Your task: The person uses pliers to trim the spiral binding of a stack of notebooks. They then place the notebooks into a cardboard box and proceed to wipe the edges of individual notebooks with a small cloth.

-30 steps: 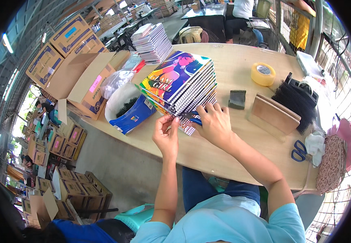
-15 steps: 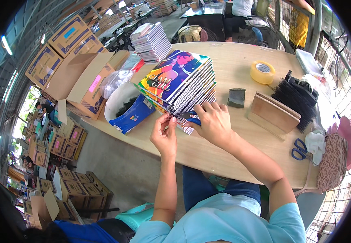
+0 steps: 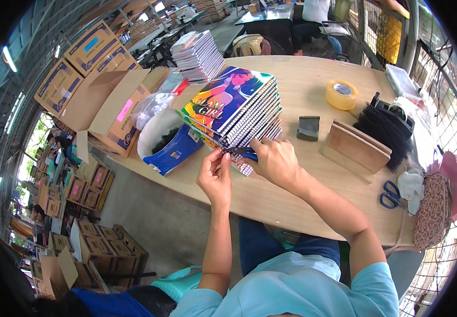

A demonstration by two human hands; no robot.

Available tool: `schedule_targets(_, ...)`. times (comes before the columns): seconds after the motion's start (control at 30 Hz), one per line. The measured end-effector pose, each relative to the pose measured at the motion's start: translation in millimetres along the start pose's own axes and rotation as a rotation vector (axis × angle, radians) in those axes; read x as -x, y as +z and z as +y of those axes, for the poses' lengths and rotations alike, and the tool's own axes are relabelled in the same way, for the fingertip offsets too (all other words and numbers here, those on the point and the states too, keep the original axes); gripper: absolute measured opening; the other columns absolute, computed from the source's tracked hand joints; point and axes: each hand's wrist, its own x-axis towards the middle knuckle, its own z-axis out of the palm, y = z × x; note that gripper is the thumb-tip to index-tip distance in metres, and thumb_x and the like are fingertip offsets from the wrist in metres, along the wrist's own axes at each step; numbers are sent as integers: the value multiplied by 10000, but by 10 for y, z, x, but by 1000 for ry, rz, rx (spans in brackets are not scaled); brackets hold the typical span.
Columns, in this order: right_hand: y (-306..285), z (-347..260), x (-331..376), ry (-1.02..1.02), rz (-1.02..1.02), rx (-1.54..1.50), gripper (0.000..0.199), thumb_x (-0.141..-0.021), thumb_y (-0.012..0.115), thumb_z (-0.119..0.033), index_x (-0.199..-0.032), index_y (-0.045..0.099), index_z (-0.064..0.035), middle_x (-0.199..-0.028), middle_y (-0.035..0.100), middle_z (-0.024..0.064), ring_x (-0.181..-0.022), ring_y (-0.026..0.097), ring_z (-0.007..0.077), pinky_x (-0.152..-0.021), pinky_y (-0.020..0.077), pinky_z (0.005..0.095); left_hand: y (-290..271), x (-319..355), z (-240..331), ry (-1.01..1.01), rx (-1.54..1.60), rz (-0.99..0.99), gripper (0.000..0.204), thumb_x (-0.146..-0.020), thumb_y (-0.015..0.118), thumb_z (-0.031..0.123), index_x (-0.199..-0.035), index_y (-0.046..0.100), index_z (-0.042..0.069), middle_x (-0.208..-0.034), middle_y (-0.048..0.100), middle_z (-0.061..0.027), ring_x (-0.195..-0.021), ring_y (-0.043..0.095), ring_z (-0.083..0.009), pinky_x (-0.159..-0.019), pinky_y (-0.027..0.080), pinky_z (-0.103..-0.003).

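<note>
A stack of spiral notebooks (image 3: 228, 100) with colourful covers sits on the table, its wire bindings along the side facing right and toward me. My right hand (image 3: 276, 162) is wrapped round blue-handled pliers (image 3: 245, 152), whose dark jaws meet the stack's near corner. At that same corner, thumb and forefinger of my left hand (image 3: 215, 177) are pinched together beside the jaws. Whatever lies between those fingertips is too small to make out.
Left of the stack is a blue and white box (image 3: 171, 153) holding dark wire bits. An open carton (image 3: 115, 113) stands beyond it. On the right are a tape roll (image 3: 341, 95), a dark block (image 3: 308, 128), a wooden block (image 3: 356, 149), black spiral coils (image 3: 379, 127) and scissors (image 3: 390, 194).
My right hand has closed further round the pliers and their handles have come together. The left hand keeps its pinch at the notebooks' corner.
</note>
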Motion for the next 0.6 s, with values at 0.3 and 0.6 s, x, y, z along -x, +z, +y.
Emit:
schedule_targets(0.3, -22, 59, 11, -63, 284, 71, 516, -733, 741, -511, -940, 617, -55, -851, 643, 113, -832, 648, 312, -702, 491, 485, -29, -83, 132, -6, -31, -33, 219, -903, 658, 26, -1095, 600, -63, -963, 668, -111, -816, 657, -129, -704, 572, -259)
schedule_targets(0.6, -77, 66, -33, 29, 60, 3, 457, -737, 763, -463, -937, 615, -78, -808, 629, 96, -756, 648, 281, -626, 512, 397, -14, -115, 166, -30, -46, -44, 219, -889, 673, 27, -1082, 624, -66, -957, 681, -99, -837, 661, -123, -692, 546, -233)
